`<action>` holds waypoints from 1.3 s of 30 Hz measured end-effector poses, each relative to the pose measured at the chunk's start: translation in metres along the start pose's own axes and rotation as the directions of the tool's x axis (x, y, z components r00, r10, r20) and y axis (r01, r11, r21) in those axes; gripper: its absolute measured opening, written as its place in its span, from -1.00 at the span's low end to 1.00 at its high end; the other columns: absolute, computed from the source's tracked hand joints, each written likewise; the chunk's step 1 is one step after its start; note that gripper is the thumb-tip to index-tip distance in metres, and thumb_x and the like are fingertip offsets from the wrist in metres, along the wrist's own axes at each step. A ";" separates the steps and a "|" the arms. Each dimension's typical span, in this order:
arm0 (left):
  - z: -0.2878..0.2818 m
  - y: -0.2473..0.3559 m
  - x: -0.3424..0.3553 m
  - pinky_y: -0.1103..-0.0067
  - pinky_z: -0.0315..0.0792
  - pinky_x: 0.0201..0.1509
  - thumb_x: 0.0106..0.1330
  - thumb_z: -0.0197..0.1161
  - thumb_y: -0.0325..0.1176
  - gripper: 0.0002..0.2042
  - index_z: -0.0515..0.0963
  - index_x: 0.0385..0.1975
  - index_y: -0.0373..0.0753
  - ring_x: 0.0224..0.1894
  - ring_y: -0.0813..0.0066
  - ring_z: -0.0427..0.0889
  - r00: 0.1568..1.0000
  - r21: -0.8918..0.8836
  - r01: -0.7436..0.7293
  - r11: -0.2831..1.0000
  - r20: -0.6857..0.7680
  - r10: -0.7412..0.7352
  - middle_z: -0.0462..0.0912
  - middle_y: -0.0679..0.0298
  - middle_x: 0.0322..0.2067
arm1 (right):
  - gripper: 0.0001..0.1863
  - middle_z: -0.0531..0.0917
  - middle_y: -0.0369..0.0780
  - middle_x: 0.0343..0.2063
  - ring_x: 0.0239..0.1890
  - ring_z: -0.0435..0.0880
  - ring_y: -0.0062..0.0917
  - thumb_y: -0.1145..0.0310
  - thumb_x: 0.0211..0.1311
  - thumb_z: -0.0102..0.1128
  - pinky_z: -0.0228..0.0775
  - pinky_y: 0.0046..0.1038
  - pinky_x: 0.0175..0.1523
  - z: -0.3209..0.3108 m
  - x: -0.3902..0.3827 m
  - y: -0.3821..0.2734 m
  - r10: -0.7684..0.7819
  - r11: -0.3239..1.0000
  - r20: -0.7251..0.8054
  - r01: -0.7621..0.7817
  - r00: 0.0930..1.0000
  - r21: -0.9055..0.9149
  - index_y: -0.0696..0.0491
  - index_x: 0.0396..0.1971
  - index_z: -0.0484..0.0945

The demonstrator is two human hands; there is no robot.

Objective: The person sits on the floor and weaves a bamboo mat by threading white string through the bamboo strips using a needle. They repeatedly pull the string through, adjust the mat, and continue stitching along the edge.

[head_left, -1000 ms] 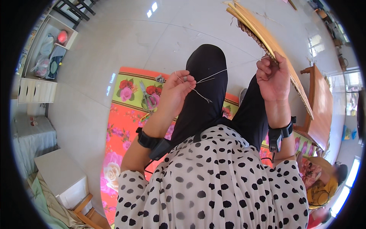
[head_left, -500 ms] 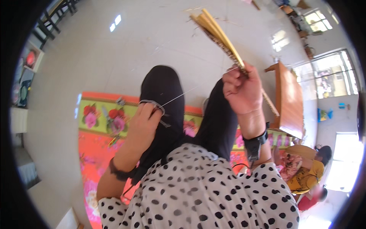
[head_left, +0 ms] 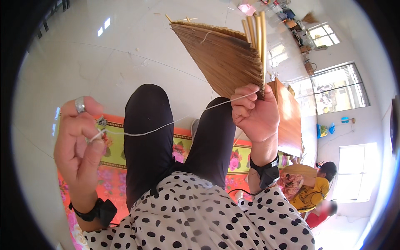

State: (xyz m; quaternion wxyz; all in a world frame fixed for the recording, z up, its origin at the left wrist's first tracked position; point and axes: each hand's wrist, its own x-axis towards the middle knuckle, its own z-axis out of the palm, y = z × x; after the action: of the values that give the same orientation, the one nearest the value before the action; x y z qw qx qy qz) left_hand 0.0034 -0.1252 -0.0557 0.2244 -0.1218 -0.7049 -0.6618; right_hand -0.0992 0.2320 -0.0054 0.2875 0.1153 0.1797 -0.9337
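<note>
My right hand (head_left: 259,116) grips the lower corner of a flat brown panel of thin straw stalks (head_left: 221,56) laid side by side. Several thicker yellow stalks (head_left: 258,35) stick up along the panel's right edge. From that grip a white string (head_left: 154,131) runs slackly across above my knees to my left hand (head_left: 79,139). The thumb and fingers of the left hand are pinched on the string near its end, well out to the left. A ring sits on one left finger.
A red and green floral mat (head_left: 112,179) lies under my legs on the pale tiled floor (head_left: 104,71). Beyond my right hand stands a wooden table (head_left: 289,121). Two people sit at the right, one in a yellow top (head_left: 310,196). Assorted goods (head_left: 293,25) line the far wall.
My left hand has moved up and left from my knee, drawing a longer, looser length of string. The straw panel has turned from edge-on to show its broad face.
</note>
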 end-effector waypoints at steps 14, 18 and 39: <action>0.133 0.021 0.074 0.45 0.42 -0.45 0.25 0.36 -0.57 -0.88 0.58 -0.30 -0.25 -0.56 0.23 0.55 0.929 0.030 -0.309 0.950 0.223 0.295 0.52 0.23 -0.56 | -0.73 0.36 -0.43 -0.51 -0.44 0.28 -0.66 0.10 0.37 0.15 0.03 -0.56 -0.39 0.047 -0.013 0.023 0.156 0.985 0.166 -0.166 0.974 0.044 -0.05 -0.45 0.46; 0.147 0.017 0.080 0.45 0.42 -0.44 0.20 0.38 -0.59 -0.88 0.59 -0.31 -0.28 -0.50 0.24 0.53 0.890 0.064 -0.456 0.888 0.018 0.456 0.48 0.21 -0.47 | -0.73 0.37 -0.47 -0.54 -0.46 0.27 -0.69 0.08 0.37 0.16 0.01 -0.58 -0.40 0.051 -0.014 0.024 0.190 0.980 0.168 -0.197 0.967 0.027 -0.06 -0.44 0.50; 0.153 0.036 0.074 0.47 0.46 -0.44 0.19 0.35 -0.66 -0.78 0.67 -0.17 -0.30 -0.47 0.27 0.59 0.875 0.025 -0.481 0.876 -0.045 0.482 0.54 0.21 -0.44 | -0.71 0.39 -0.49 -0.56 -0.56 0.22 -0.75 0.09 0.42 0.12 -0.04 -0.61 -0.48 0.067 -0.023 0.031 0.138 0.988 0.191 -0.121 0.972 -0.098 -0.01 -0.37 0.61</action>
State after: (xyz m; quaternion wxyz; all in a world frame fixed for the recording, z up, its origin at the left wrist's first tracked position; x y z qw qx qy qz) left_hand -0.0676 0.0197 0.0075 0.4002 -0.2751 -0.6510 -0.5834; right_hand -0.0706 0.1927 0.0544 0.3686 0.0214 0.1822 -0.9113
